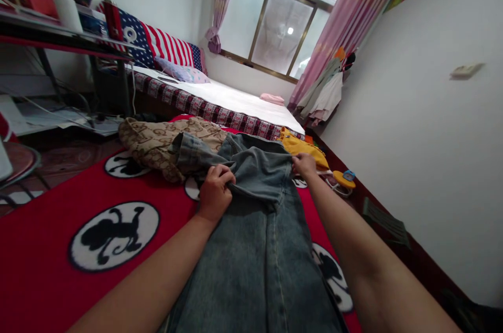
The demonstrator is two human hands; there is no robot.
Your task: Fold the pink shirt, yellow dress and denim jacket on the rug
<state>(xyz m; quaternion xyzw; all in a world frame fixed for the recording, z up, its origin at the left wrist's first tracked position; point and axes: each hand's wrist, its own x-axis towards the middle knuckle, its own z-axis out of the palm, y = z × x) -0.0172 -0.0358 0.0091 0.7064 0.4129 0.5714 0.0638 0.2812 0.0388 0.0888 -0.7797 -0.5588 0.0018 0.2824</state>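
A pair of grey-blue jeans (pixel 259 249) lies spread on a red blanket (pixel 47 238) printed with black-and-white cartoon circles. My left hand (pixel 214 191) is closed on a fold of the denim at the left side of the folded-over part. My right hand (pixel 303 164) pinches the same fold at its right edge. The far part of the jeans is doubled back towards me. A beige patterned garment (pixel 157 141) lies just beyond my left hand, partly under the denim. A yellow garment (pixel 301 147) lies just past my right hand.
A bed (pixel 236 99) with a white sheet, a flag-pattern cushion (pixel 157 42) and a pink pillow stands further back. A cluttered desk (pixel 58 34) is at the left. Pink curtains frame a window (pixel 275 23). Clothes hang at the right by the white wall.
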